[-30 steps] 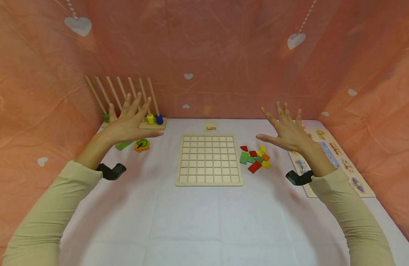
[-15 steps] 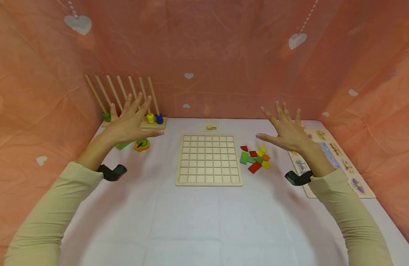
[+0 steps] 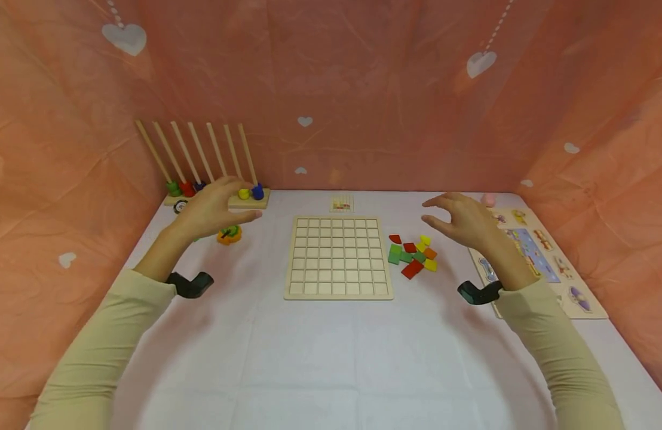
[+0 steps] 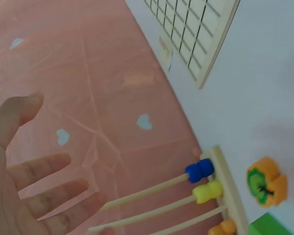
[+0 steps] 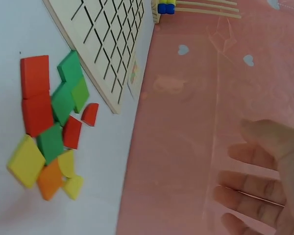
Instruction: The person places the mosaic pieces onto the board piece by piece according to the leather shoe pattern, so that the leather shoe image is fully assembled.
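My left hand (image 3: 210, 209) hovers above the table's left side, fingers bent loosely, with nothing in it. Behind it stands a wooden peg rack (image 3: 248, 202) with coloured beads on its rods, and below lies an orange-and-green toy piece (image 3: 230, 235). On the right my right hand (image 3: 466, 221) is also raised and holds nothing, its thumb apart from its relaxed fingers. A pale wooden grid board (image 3: 339, 258) lies flat between the hands. Beside its right edge is a loose group of red, green, yellow and orange tiles (image 4: 267, 181) no, tiles.
A small pattern card (image 3: 342, 204) lies behind the board. At the far right is a wooden picture puzzle (image 3: 564, 251), partly covered by the right forearm. Pink fabric (image 3: 363, 95) with white hearts encloses the table at the back and sides.
Both hands have gone from widely spread fingers to looser, bent ones. The fingers have come down slightly, uncovering more of the peg rack. The board and tiles have not moved.
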`<act>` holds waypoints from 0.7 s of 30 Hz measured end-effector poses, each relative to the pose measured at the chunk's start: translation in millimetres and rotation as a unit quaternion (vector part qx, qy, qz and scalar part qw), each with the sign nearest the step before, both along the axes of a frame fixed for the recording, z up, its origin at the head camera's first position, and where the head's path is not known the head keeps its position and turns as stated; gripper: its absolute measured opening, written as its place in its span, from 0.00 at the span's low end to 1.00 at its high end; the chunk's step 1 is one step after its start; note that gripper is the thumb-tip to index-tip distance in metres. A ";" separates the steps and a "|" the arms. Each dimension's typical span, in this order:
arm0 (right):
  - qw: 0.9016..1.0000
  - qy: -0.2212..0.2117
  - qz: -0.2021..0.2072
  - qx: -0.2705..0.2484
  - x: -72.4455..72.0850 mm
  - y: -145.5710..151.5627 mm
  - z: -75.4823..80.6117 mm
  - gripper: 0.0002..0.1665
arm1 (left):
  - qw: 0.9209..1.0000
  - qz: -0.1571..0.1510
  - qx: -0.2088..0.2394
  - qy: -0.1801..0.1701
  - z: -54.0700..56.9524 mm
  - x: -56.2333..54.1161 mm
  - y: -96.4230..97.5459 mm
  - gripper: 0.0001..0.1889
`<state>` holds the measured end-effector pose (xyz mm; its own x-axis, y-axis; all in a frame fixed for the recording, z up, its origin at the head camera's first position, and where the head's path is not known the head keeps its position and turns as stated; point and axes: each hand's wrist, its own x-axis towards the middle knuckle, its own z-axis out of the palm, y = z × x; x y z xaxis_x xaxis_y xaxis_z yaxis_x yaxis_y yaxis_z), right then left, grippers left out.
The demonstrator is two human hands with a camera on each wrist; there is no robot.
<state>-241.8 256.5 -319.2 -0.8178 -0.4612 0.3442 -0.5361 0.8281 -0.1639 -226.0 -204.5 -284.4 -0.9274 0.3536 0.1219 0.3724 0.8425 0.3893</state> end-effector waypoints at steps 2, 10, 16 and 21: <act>1.000 -0.006 0.001 -0.011 -0.2 0.9 -5.9 0.17 | 1.000 -0.009 0.009 -0.010 -7.4 -1.6 0.6 0.35; 0.997 -0.049 -0.015 -0.057 -3.7 4.3 -36.0 0.17 | 0.998 -0.036 0.010 -0.049 -44.0 -8.3 5.0 0.35; 0.991 -0.091 -0.032 -0.089 -7.7 6.6 -56.1 0.18 | 0.995 -0.050 0.024 -0.084 -69.7 -10.8 9.8 0.37; 0.988 -0.107 -0.045 -0.102 -11.5 9.3 -70.1 0.19 | 0.991 -0.069 0.051 -0.103 -92.2 -13.0 14.3 0.37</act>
<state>-253.2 265.8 -389.3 -0.9164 -0.3228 0.2368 -0.3970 0.8086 -0.4342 -239.0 -190.2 -376.6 -0.8800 0.4744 -0.0233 0.3850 0.7413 0.5497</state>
